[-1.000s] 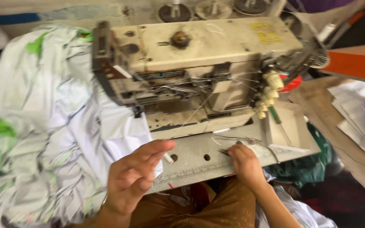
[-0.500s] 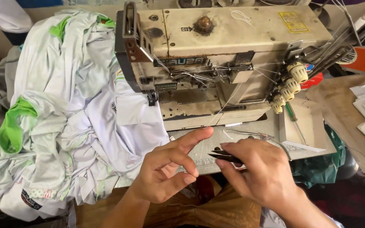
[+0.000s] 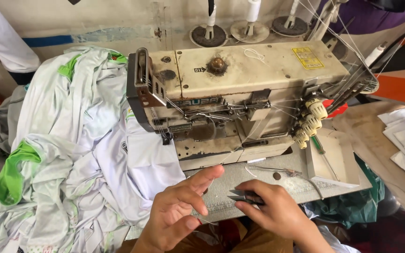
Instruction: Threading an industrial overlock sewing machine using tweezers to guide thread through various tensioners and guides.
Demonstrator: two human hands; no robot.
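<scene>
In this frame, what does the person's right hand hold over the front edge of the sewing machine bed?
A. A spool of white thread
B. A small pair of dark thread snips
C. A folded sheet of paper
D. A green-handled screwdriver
B. The right hand pinches small dark thread snips, blades pointing toward the open left hand; the green-handled screwdriver lies untouched on the sewing machine bed.

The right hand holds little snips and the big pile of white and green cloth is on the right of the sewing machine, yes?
Not quite. The head view shows the cloth pile on the left of the sewing machine. The right hand does hold the snips.
</scene>
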